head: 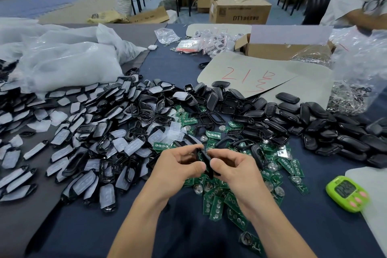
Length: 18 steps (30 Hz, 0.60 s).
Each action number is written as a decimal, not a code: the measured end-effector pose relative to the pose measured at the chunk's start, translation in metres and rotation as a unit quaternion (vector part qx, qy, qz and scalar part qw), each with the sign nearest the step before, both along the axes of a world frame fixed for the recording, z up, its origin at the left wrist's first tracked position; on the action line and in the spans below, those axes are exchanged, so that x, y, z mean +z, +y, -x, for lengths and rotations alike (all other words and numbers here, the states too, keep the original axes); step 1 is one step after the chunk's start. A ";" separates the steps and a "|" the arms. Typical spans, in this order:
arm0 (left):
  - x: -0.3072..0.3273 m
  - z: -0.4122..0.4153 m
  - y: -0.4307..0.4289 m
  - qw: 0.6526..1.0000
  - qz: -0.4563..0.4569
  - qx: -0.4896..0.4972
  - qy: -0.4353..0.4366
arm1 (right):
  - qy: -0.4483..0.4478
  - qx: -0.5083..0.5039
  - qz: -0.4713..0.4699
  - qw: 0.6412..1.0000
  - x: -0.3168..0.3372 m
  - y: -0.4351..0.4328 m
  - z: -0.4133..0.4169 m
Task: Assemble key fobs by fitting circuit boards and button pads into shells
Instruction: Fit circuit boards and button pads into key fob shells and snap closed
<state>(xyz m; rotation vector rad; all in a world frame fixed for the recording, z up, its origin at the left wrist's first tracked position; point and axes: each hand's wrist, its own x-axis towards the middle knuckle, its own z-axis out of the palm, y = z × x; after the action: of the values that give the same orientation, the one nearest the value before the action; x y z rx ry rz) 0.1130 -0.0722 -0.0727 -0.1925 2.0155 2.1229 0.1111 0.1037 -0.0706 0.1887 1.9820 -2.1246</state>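
Note:
Both my hands meet over the middle of the table around one black key fob shell, held edge-on. My left hand grips its left side with curled fingers and thumb. My right hand pinches its right side. Green circuit boards with round metal contacts lie scattered beneath and to the right of my hands. Black shells with white button pads cover the left half of the table. Closed black fobs pile up at the right. What sits inside the held shell is hidden.
A green timer sits at the right edge. A cardboard sheet with red writing, an open box, white plastic bags and a bag of metal rings lie farther back. Another person stands at the far right.

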 end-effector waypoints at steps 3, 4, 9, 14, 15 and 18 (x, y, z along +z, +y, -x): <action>0.001 0.000 0.000 1.000 0.006 -0.002 -0.003 | 0.023 -0.002 -0.036 0.999 -0.002 0.000 -0.001; 0.002 0.000 0.000 1.000 0.009 -0.004 -0.002 | 0.028 0.002 -0.039 0.999 -0.002 0.000 -0.001; 0.005 -0.001 0.001 1.000 0.016 0.000 0.004 | 0.032 0.039 -0.031 0.998 0.003 0.003 -0.003; 0.007 -0.002 0.009 1.000 0.010 0.007 0.003 | 0.101 0.005 -0.144 0.984 0.006 0.002 -0.008; 0.007 -0.001 0.012 1.000 0.005 0.022 0.002 | 0.130 -0.007 -0.174 0.976 0.006 0.000 -0.010; 0.007 0.002 0.020 0.998 0.007 0.060 0.006 | 0.217 -0.027 -0.246 0.944 0.004 -0.007 -0.013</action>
<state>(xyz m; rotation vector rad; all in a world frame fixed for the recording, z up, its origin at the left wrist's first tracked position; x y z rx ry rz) 0.1111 -0.0526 -0.0658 -0.3118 2.0752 2.1848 0.1241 0.0963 -0.0667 -0.1630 2.7704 -1.7661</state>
